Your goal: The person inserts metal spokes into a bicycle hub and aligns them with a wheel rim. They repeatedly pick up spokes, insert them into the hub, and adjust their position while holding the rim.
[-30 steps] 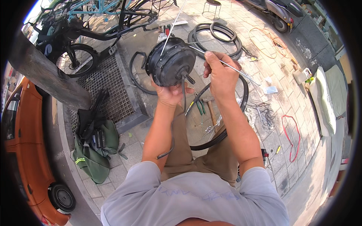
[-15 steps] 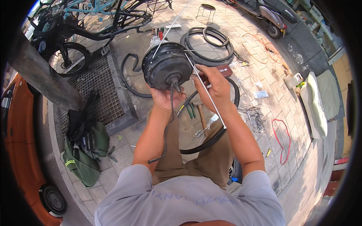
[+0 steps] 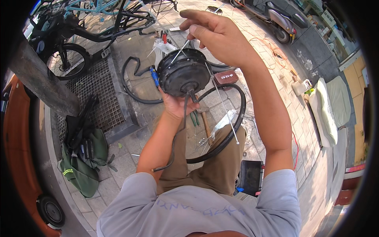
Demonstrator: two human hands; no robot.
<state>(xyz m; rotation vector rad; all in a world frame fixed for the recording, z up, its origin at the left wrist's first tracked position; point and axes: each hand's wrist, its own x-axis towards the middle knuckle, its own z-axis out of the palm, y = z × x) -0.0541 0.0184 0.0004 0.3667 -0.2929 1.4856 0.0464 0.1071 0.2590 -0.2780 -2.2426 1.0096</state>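
A round black hub motor (image 3: 182, 75) rests on my left hand (image 3: 179, 106), its fingers cupped under the axle side. A dark cable (image 3: 184, 118) hangs from its axle past my left forearm, with a bare end. Thin metal spokes stick out of the hub's rim. One loose spoke (image 3: 223, 106) slants down to the right. My right hand (image 3: 213, 37) is raised above the hub, index finger reaching left and other fingers curled on another spoke (image 3: 179, 53), which passes behind the hand. Its exact grip is partly hidden.
Below lie a black wheel rim or tire (image 3: 221, 148), a hammer (image 3: 206, 125), green-handled pliers (image 3: 194, 117) and a reddish-brown case (image 3: 226, 78). An open black box (image 3: 251, 177) sits by my right leg. Left are a metal grate (image 3: 98, 91), a trunk (image 3: 47, 85) and a green bag (image 3: 85, 168).
My right hand has left the lower-right spoke and moved up over the hub's far side. The hub has shifted slightly right and down in my left hand.
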